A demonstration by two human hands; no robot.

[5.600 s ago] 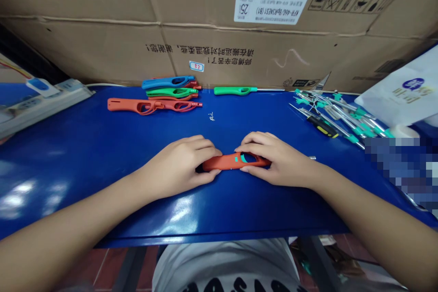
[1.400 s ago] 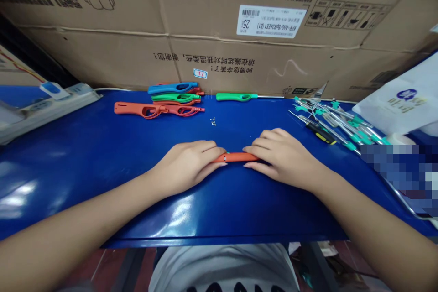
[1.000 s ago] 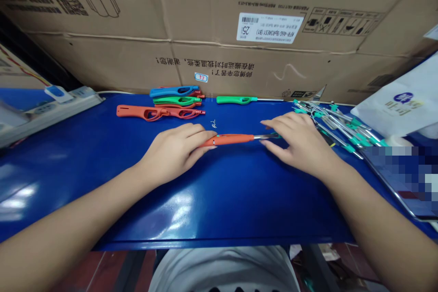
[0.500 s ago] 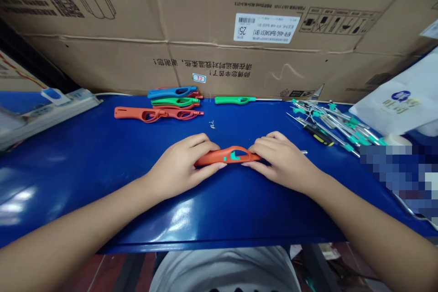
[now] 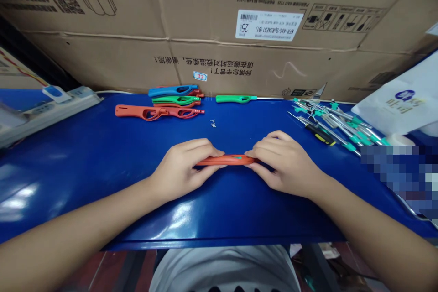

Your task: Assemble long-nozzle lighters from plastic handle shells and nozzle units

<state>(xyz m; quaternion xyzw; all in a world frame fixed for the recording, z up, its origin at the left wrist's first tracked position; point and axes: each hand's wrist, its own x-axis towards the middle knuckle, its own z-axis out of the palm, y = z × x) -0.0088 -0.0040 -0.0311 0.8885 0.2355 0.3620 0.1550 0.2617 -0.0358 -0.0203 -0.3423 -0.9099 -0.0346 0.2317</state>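
Observation:
Between my two hands, just above the blue table, is an orange long-nosed lighter [image 5: 227,160], seen edge-on with a sliver of its teal trigger showing. My left hand [image 5: 186,162] pinches the handle end between thumb and fingers. The other end, by the trigger guard, is gripped by my right hand [image 5: 282,162], which hides the nozzle. Behind my hands lies a stack of lighter shells: blue [image 5: 173,91], green [image 5: 176,100] and orange [image 5: 137,112]. A green lighter [image 5: 236,99] with a metal tube lies to their right.
Metal lighter tubes with teal parts [image 5: 352,130] are heaped at right, beside a black-and-yellow screwdriver [image 5: 320,134]. A big cardboard box [image 5: 205,23] stands along the back. A power strip [image 5: 68,107] sits at left, a white bag [image 5: 400,91] at right. The table's front edge [image 5: 219,244] is near my body.
The orange lighter has been rolled in my fingers: its broad side with the trigger opening faced me before, and now its narrow edge does. Both hands keep hold of it.

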